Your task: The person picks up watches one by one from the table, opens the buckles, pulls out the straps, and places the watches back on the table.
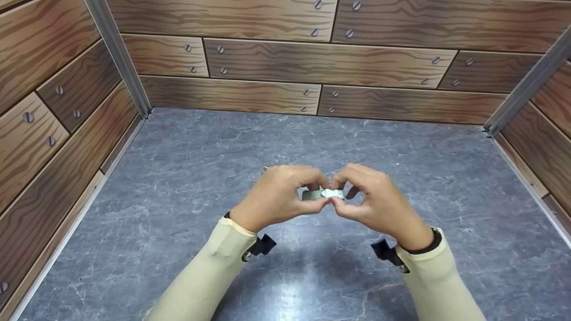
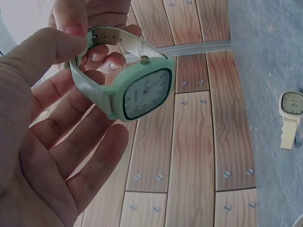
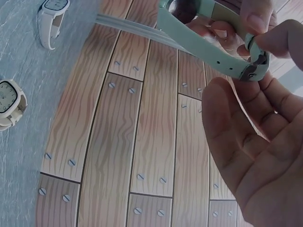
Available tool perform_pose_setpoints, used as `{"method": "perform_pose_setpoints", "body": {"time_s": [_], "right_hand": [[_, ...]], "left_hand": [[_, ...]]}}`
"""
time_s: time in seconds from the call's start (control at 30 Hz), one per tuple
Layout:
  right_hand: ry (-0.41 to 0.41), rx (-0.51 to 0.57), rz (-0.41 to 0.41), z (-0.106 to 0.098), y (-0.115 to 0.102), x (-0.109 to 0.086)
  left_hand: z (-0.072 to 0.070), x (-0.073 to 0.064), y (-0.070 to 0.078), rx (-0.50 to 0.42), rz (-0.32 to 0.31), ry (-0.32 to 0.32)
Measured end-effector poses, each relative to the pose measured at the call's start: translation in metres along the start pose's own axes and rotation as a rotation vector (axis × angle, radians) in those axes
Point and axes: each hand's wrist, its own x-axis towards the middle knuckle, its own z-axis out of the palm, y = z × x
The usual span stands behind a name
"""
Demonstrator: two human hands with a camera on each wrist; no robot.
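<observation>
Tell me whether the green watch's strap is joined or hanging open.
Joined: the strap makes a closed ring, its ends meeting at the buckle. Whether it is fully fastened, I cannot tell.

The watch [image 2: 139,73] is mint green, with a pale dial [image 2: 150,93] edged in black. Below it, the tabletop [image 1: 214,147] is blue-grey with whitish marbling; behind it, the wall [image 1: 330,62] shows brown planks (streaked with darker grain); before it, sleeves [image 1: 200,272] are plain cream.

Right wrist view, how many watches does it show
3: the green watch in the left hand and right hand; the upper watch, on the table at top left; the lower watch, below it at the left edge. More may be hidden.
</observation>
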Motion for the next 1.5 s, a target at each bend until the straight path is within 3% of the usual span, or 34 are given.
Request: {"method": "perform_pose_setpoints", "body": {"time_s": [0.37,0.67,0.9,1.27,1.5], "right_hand": [[-0.023,0.060,0.029,-0.0021,0.0008,-0.0013],[-0.027,0.030,0.011,-0.0029,0.0032,-0.0032],[-0.016,0.069,0.032,-0.0033,0.0025,-0.0032],[-0.012,-0.035,-0.017,-0.0027,0.0061,-0.0013],[-0.003,0.001,-0.001,-0.0037,0.0066,-0.0016]], "left_hand": [[0.0013,0.0002,-0.0003,-0.074,-0.020,-0.014],[0.0019,0.0004,-0.0011,-0.033,-0.006,-0.026],[0.0019,0.0009,-0.0005,-0.052,-0.022,-0.022],[0.0004,-0.0005,-0.0015,-0.010,0.014,-0.004],[-0.0002,-0.0001,-0.0015,-0.029,0.000,0.002]]}}
